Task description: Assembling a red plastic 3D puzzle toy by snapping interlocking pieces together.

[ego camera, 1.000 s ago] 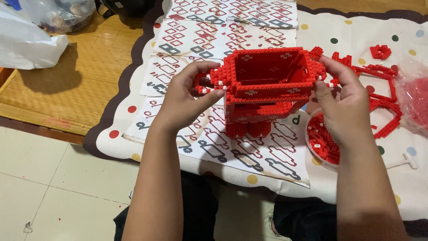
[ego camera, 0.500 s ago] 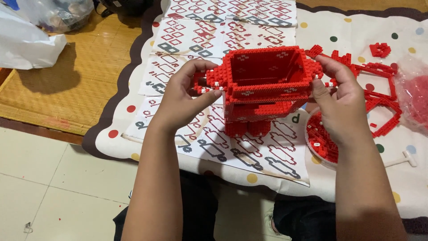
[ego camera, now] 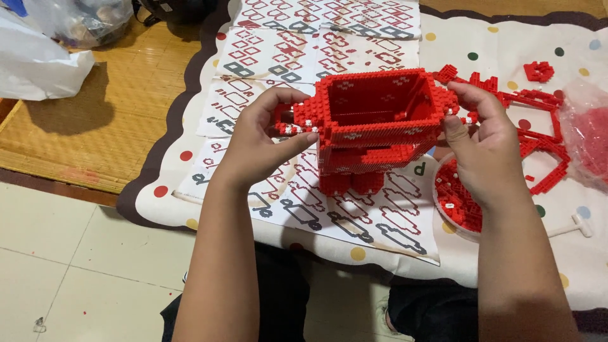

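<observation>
item: red brick model (ego camera: pixel 379 123), hollow, open-topped box form with white flecks, two short legs under it; held up just above the instruction sheets (ego camera: pixel 297 57), between both hands, at the centre of the view.

change since the earlier frames: very little. the model sits at much the same place and tilt; the right thumb has shifted slightly along the right side piece, the left grip is unchanged.

left hand (ego camera: pixel 263 142): closed on the model's left side projection, thumb along its lower edge, fingers curled over the top.

right hand (ego camera: pixel 484 149): closed on the model's right side, thumb and forefinger pinching a small projecting piece with white studs.

packages and printed matter: instruction sheets, white with red and grey brick diagrams, laid edge to edge under and beyond the model. clear plastic bag (ego camera: pixel 586 136) of red bricks at the right edge. white plastic bag (ego camera: pixel 35 63) at upper left on the woven mat (ego camera: pixel 95 133), a clear bag of mixed things behind it.

other things: round clear dish (ego camera: pixel 457 199) of loose red bricks, partly hidden by the right wrist. flat red frame sections (ego camera: pixel 538 136) beyond the right hand. small white brick tool (ego camera: pixel 573 225) near the right forearm. white polka-dot cloth (ego camera: pixel 506 44) with dark scalloped border covers the tabletop. tiled floor (ego camera: pixel 69 259) at lower left.
</observation>
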